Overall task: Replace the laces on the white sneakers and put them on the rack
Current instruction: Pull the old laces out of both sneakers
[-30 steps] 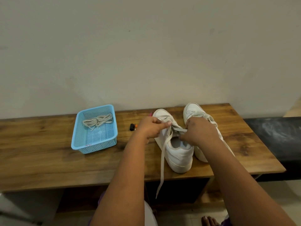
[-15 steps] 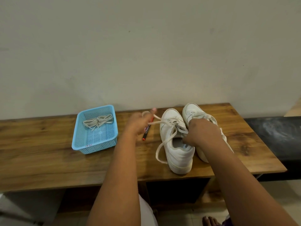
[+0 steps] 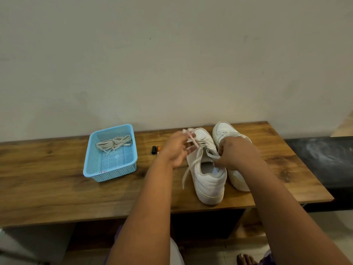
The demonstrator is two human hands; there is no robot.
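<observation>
The job in hand looks like pulling the old lace (image 3: 193, 161) out of the near sneaker (image 3: 207, 175). The new laces (image 3: 114, 143) lie bundled in the blue basket (image 3: 110, 169), so I think the swap has only started.

The left hand (image 3: 176, 150) is at about 9 o'clock from that shoe's toe. Its fingers (image 3: 188, 139) are a bit blurry, but they seem to pinch a loop of the lace up near the toe end. One loose end hangs down the shoe's side, toward 7 o'clock. The right hand (image 3: 232, 152) sits between the two shoes. Its fingers (image 3: 217, 162) are curled at the top edge of the near shoe, by the tongue, and seem to hold it in place. I cannot tell if they pinch a bit of lace too.

The other sneaker (image 3: 225, 132) stands just beside the first one, at its 2 o'clock, toe toward the wall.

Next, I think the lace must slide out hole by hole, with a soft pull so the shoe does not tip.

Both shoes stand on a brown wooden bench (image 3: 47, 178). The basket is well apart from them, at 9 o'clock. A small black and orange thing (image 3: 155, 149) lies between the basket and the hands. A plain pale wall (image 3: 172, 64) is behind. A dark ledge (image 3: 324, 159) is at 3 o'clock. Bare toes (image 3: 246, 260) show on the floor below
</observation>
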